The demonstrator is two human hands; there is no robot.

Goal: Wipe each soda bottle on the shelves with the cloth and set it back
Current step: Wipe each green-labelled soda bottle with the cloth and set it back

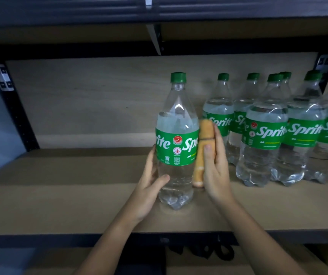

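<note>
A clear Sprite bottle point(176, 135) with a green cap and green label stands upright near the middle of the wooden shelf point(70, 195). My left hand point(151, 181) grips its lower left side, thumb across the front. My right hand point(215, 165) holds a folded orange cloth point(203, 147) pressed flat against the bottle's right side. Several more Sprite bottles point(264, 135) stand grouped on the shelf to the right, just behind my right hand.
The shelf's left half holds nothing beside the bottle. A dark metal upright point(13, 108) frames the left side and another shelf board point(159, 34) runs overhead. Dark objects point(204, 252) sit on the level below the front edge.
</note>
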